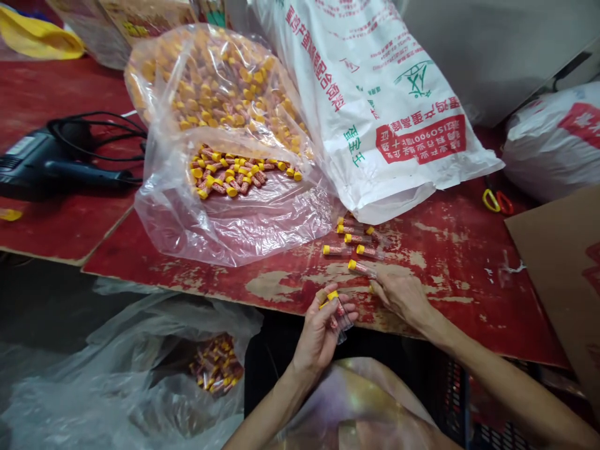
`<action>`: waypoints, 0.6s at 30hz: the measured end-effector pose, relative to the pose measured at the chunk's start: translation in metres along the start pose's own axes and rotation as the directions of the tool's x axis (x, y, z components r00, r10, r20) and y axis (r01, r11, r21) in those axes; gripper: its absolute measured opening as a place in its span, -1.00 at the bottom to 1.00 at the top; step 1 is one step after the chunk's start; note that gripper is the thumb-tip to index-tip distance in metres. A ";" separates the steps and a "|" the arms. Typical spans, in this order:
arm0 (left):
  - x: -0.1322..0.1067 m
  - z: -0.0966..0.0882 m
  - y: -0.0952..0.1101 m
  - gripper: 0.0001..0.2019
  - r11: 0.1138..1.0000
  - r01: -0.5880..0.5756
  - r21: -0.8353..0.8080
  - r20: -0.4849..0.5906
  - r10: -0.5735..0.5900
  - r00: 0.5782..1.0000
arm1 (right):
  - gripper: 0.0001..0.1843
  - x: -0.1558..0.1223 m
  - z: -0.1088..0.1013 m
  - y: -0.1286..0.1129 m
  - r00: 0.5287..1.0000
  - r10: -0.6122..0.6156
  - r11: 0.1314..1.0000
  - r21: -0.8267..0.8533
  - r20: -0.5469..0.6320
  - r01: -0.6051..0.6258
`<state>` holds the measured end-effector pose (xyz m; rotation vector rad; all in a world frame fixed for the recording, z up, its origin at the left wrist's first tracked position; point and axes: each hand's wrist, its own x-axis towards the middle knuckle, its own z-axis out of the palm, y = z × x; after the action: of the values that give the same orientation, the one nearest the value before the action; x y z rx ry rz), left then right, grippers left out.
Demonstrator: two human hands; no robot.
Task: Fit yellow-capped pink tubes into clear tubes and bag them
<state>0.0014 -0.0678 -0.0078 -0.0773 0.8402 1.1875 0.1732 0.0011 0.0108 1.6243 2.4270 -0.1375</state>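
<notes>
My left hand (319, 331) is closed around a few clear plastic tubes (341, 314) with yellow caps and reddish grains inside, just off the table's front edge. Over the table, the fingers of my right hand (403, 299) pinch the clear end of another yellow-capped tube (362, 269). A further yellow cap shows beneath that hand, its tube mostly hidden. Several similar tubes (337, 250) lie loosely on the worn red table (281, 284) beyond my hands. Many more capped tubes (234, 172) fill a large clear plastic bag (244, 228) at the back left.
A white printed sack (375, 112) leans at the back. On the left is a dark heat gun (70, 164) with its cable. Scissors (497, 201) and a cardboard box (557, 269) are at the right. Below the table, an open plastic bag (117, 375) holds more tubes.
</notes>
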 end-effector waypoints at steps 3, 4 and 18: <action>-0.003 -0.004 -0.002 -0.58 0.998 -0.037 -0.043 0.034 0.039 0.999 | -0.65 -0.019 0.005 -0.030 0.964 -0.058 0.949 0.285 -0.260 0.134; -0.003 -0.005 -0.003 -0.58 0.996 -0.054 -0.065 0.040 0.056 0.998 | -0.66 -0.024 0.006 -0.043 0.939 -0.078 0.913 0.354 -0.334 0.202; -0.036 -0.122 0.072 -0.58 0.830 -0.557 0.014 -0.365 0.523 0.770 | -0.57 0.036 0.032 -0.004 0.880 -0.166 0.974 -0.213 -0.445 0.075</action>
<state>-0.1283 -0.1244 -0.0455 -0.1360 1.1719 1.8003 0.1607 0.0259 -0.0285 1.5550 2.7771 0.5080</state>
